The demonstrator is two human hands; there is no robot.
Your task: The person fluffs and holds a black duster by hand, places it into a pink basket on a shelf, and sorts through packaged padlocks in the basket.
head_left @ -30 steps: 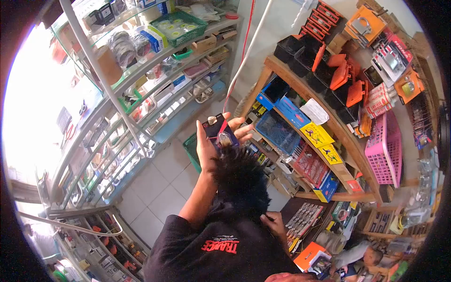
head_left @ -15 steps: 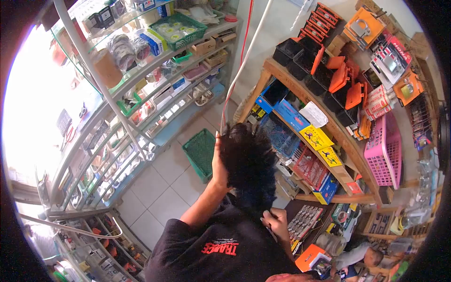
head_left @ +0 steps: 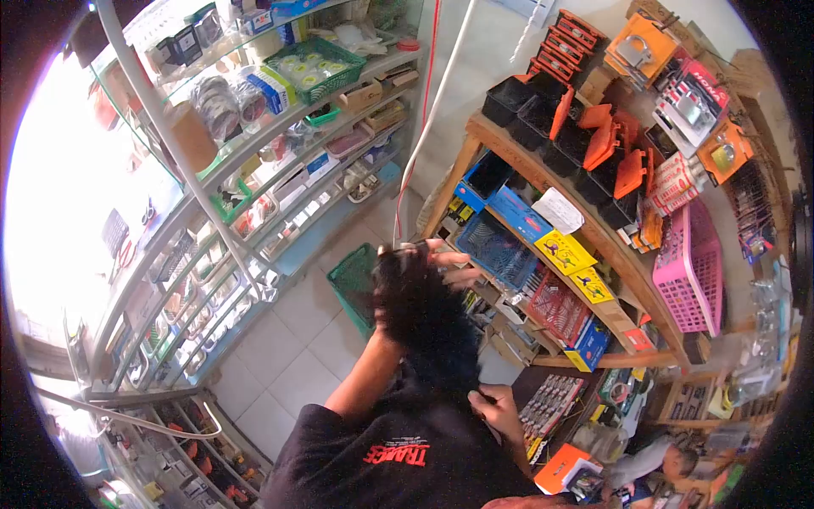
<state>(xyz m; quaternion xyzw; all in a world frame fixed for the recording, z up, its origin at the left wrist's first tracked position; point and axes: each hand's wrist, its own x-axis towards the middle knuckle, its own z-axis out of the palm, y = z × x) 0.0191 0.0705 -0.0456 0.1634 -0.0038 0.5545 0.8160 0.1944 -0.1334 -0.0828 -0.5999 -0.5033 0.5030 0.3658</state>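
Black T-shirt [head_left: 373, 462], red lettering across back, below green mesh basket [head_left: 349, 284]. Right hand [head_left: 498, 409] lower right of basket, fingers curled; cannot tell if anything held. Left hand [head_left: 447, 263] just right of basket, partly behind dark hair [head_left: 437, 314], visible fingers apart; cannot tell what palm holds. Basket on tiled floor [head_left: 288, 365]. Wooden shelf unit [head_left: 560, 199] right of basket, pink basket [head_left: 688, 276] farther right.

On my head view I see a black-shirted person [head_left: 339, 445], back towards me, raised fingers [head_left: 455, 258] partly hidden by dark hair [head_left: 441, 331], other hand [head_left: 502, 411] lower down. A green basket [head_left: 352, 273] stands on the tiled floor [head_left: 284, 365], near the bottom edge of the shelves [head_left: 312, 240].
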